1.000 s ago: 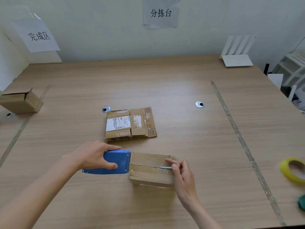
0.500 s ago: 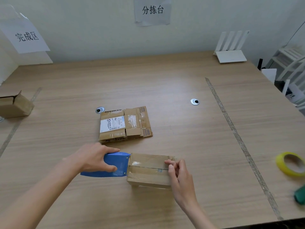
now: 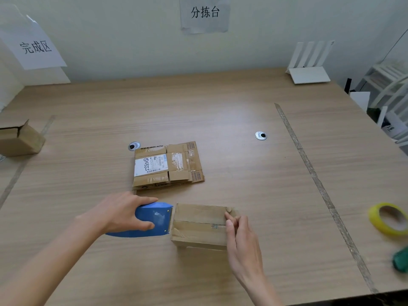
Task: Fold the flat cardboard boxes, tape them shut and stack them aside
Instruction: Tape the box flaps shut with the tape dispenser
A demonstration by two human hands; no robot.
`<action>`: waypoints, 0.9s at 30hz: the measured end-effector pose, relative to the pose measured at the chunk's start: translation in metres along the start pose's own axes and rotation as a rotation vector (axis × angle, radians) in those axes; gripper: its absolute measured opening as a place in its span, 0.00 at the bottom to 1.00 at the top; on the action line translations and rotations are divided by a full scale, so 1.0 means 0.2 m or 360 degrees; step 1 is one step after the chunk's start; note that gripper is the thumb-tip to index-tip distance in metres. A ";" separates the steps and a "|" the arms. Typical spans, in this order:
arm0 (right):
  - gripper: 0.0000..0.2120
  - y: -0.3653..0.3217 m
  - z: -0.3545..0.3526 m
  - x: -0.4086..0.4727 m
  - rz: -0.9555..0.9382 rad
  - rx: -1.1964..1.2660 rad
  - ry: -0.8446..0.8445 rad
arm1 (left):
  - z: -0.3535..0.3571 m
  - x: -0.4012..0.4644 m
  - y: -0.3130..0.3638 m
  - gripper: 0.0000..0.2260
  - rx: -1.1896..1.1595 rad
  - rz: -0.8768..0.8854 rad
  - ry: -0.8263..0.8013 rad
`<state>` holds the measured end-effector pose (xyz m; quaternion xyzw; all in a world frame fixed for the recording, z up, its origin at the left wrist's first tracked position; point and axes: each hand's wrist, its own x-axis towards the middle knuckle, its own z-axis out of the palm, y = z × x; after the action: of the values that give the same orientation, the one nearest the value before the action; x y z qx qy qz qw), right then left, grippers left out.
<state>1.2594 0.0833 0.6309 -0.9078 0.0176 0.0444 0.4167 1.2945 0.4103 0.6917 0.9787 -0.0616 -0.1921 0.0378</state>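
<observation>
the blue tape dispenser is gripped by the left hand against the folded box; tape is pinched onto it by the right hand.

The green thing at four o'clock is blurry and cut off by the edge. The open box at nine o'clock is cut off too.

Folded box on the table, tape dispenser touching its left, flat boxes behind
</observation>
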 end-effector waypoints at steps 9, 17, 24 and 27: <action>0.13 0.00 -0.07 0.03 0.0136 -0.0062 -0.0038 | -0.07 0.00 0.03 0.35 -0.0062 0.0016 -0.0010; 0.15 0.04 -0.11 0.05 0.0223 0.0423 -0.0098 | -0.11 0.09 0.12 0.36 0.0002 0.0051 -0.0103; 0.14 0.09 -0.18 0.03 0.0454 0.0917 -0.0211 | -0.09 0.14 0.20 0.34 -0.0038 0.0135 -0.0119; 0.14 0.10 -0.21 0.03 0.0492 0.0997 -0.0242 | -0.09 0.14 0.20 0.33 -0.0097 0.0133 -0.0119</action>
<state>1.2663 0.0383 0.6415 -0.7167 0.1363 0.1669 0.6633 1.3229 0.3673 0.7012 0.9658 -0.0979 -0.2284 0.0733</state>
